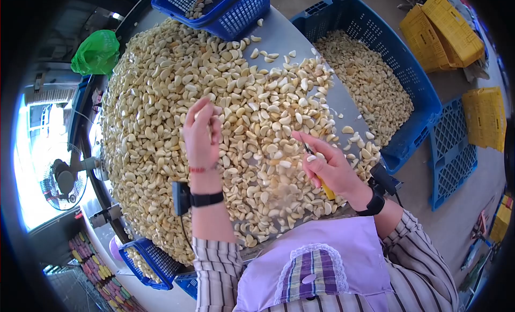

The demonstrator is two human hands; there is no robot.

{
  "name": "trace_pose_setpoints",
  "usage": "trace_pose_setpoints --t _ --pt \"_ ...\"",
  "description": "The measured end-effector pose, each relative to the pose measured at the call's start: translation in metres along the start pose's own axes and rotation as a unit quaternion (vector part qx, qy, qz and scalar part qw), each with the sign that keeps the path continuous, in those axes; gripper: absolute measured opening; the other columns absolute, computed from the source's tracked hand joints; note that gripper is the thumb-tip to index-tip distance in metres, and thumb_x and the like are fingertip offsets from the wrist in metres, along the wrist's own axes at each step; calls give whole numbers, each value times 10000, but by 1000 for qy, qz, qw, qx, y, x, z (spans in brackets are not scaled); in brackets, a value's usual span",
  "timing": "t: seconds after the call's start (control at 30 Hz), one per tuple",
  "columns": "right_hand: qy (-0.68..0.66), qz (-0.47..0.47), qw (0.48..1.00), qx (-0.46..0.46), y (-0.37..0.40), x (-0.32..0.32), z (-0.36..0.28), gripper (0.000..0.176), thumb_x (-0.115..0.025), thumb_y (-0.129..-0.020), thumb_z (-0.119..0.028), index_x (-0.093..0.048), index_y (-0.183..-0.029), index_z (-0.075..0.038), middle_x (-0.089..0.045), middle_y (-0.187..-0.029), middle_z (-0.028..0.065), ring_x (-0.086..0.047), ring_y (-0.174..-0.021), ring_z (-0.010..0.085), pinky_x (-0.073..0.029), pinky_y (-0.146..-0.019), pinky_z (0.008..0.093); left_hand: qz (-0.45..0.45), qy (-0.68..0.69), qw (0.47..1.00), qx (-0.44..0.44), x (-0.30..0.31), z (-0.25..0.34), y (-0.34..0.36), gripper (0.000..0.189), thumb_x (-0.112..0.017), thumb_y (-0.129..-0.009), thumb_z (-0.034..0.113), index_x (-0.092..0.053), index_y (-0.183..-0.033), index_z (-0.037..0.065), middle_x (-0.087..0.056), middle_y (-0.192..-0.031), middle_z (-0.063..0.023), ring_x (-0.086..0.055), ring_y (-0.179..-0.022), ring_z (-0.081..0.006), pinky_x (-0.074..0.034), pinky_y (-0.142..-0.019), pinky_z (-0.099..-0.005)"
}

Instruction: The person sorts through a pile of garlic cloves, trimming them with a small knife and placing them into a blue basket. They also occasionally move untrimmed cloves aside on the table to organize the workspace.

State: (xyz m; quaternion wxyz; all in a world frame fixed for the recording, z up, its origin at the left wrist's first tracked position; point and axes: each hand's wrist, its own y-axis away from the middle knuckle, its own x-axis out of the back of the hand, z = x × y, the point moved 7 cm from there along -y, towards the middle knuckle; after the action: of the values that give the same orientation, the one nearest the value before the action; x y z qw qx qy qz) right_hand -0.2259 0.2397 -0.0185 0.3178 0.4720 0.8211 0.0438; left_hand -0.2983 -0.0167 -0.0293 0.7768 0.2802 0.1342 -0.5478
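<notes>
The left hand [201,132] is pinching a pale garlic clove [201,113] over the heaped steel table [300,38]. The right hand [330,164] is gripping a small yellow-handled knife [325,187]. The blue plastic crate [413,81] is sitting part-filled, with most cloves waiting.

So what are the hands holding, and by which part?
Right hand grips a small yellow-handled knife by its handle; left hand pinches one pale peeled kernel between thumb and fingertips.
</notes>
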Motion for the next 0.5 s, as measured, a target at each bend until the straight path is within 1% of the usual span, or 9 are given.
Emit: trace_pose_setpoints --t 0.07,0.1,0.17,0.23,0.3,0.33,0.37,0.43,0.5 --pt "2 -1 1000 -8 0 2 4 510 -517 -935 -147 -363 -1421 -143 -540 -784 -9 -478 -592 31 -428 -506 178 131 -520 844 -32 10 14 -25 297 -633 -846 363 -662 -918 76 -643 -764 -71 -544 -578 -139 -419 -463 -252" --pt "3 -4 1000 -18 0 1 6 504 -515 -936 -146 -369 -1418 -138 -536 -778 -10 -477 -587 32 -428 -505 179 133 -519 844 -33 14 8 -34 297 -633 -846 363 -662 -918 76 -643 -764 -71 -544 -578 -139 -419 -463 -252" --pt "13 2 1000 -20 1 -2 3 499 -514 -935 -146 -374 -1414 -132 -536 -777 -10 -478 -586 34 -429 -504 181 84 -837 528 -114 -2 -3 -47 374 -661 -797 400 -677 -807 27 -658 -693 -128 -609 -624 -261 -480 -582 -371" --pt "21 16 999 -18 4 0 0 495 -513 -935 -146 -379 -1411 -126 -536 -775 -9 -479 -585 36 -429 -503 183 80 -822 552 -116 -12 1 -38 417 -651 -784 429 -673 -812 13 -655 -707 -171 -608 -670 -364 -476 -677 -440" --pt "14 37 999 -9 10 5 -3 486 -510 -935 -140 -387 -1405 -117 -536 -772 -11 -482 -577 38 -430 -498 188 42 -764 642 -48 -4 -3 -39 371 -673 -791 387 -675 -760 18 -643 -660 -137 -625 -640 -264 -487 -599 -389" --pt "15 41 999 -7 12 8 -2 486 -510 -935 -140 -387 -1405 -117 -536 -772 -11 -482 -577 38 -430 -498 188 50 -634 769 65 8 -10 -32 270 -675 -818 286 -674 -809 17 -645 -709 -82 -565 -568 -122 -444 -464 -270" --pt "7 34 999 -8 12 10 2 489 -514 -931 -136 -390 -1403 -117 -554 -823 -2 -486 -584 37 -432 -499 189 48 -633 770 64 7 -7 -20 270 -675 -818 286 -674 -809 17 -645 -709 -82 -565 -568 -122 -444 -464 -270" --pt "0 26 1000 -10 13 7 5 491 -519 -927 -132 -393 -1401 -117 -572 -873 6 -490 -591 36 -434 -499 191 12 -228 965 126 0 -17 16 192 -648 -844 173 -642 -939 6 -636 -799 -42 -466 -538 -26 -326 -391 -162" --pt "36 20 999 -8 13 -5 5 512 -533 -913 -129 -387 -1403 -105 -578 -1119 47 -514 -627 34 -446 -519 192 -46 -157 980 111 -2 -26 43 266 -653 -842 200 -601 -1012 1 -626 -855 -50 -460 -536 -34 -317 -400 -147"
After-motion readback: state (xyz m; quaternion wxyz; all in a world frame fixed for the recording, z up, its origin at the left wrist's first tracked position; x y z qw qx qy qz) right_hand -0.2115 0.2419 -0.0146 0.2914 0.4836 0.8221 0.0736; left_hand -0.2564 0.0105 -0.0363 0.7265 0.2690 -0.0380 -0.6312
